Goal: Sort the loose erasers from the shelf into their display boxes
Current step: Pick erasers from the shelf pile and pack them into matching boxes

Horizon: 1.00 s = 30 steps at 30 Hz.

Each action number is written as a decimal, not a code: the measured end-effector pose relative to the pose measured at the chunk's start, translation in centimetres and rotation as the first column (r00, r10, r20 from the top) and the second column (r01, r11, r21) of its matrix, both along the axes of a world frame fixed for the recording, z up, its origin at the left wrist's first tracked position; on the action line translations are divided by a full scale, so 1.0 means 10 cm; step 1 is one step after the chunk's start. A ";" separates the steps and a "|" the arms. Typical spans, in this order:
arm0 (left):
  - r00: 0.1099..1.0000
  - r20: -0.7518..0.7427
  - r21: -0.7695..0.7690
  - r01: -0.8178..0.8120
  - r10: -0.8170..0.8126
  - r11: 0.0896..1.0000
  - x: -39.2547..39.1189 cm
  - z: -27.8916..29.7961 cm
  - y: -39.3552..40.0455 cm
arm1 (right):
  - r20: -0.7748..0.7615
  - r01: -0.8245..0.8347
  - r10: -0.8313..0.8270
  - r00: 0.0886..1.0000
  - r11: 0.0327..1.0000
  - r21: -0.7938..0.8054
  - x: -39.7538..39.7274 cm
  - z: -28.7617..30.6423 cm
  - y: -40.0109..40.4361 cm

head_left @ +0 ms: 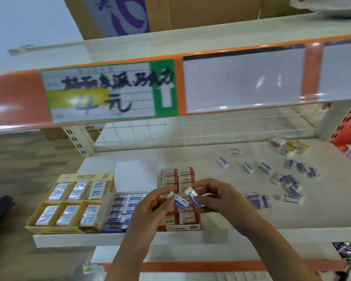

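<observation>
Head view: white shop shelf
Left hand: pinches small white-and-blue sleeved eraser
Right hand: pinches second blue-sleeved eraser

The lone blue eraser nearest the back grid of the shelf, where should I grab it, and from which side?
Pinch the blue-sleeved eraser across its two long sides, coming straight down from above. It lies flat on the shelf, apart from the others, so fingers likely have room on both sides.
</observation>
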<state>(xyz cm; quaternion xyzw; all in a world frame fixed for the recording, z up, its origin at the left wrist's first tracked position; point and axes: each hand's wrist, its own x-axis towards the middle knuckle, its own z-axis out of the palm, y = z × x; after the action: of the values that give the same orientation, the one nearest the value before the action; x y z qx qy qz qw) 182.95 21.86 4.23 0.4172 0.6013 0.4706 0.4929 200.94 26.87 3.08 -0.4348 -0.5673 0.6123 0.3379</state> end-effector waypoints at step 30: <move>0.968 -0.229 0.006 -0.103 0.102 0.995 -1.65 -0.31 -0.51 | 0.696 -0.358 -0.086 0.713 0.809 0.466 -1.53 -0.26 -0.33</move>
<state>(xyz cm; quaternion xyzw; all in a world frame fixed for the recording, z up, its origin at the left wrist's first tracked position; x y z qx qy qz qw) 166.43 16.76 1.13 0.4355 0.6762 0.4424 0.3967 185.62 23.58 0.49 -0.4629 -0.8390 0.2316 0.1678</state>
